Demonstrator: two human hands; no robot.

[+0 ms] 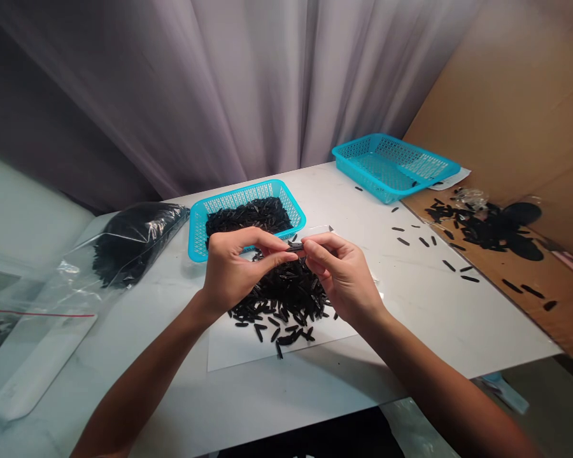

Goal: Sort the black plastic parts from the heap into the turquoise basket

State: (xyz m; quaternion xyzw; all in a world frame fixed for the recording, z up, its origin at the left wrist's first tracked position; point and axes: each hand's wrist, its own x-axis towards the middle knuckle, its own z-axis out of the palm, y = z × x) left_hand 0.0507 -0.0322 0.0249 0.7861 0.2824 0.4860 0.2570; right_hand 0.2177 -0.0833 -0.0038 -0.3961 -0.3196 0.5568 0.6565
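Black strip (pixel 295 247) sits over the loose pile (pixel 291 294), thumb-and-finger pinch at each end: left hand (pixel 232 268) and right hand (pixel 342 275) both gripping it. Filled blue basket (pixel 198 236) stands beyond the pile, to its left; white sheet (pixel 226 353) lies beneath the pile. Likely trouble: a slack pinch could lose the strip among lookalikes; a low wrist could scatter pieces off the sheet.
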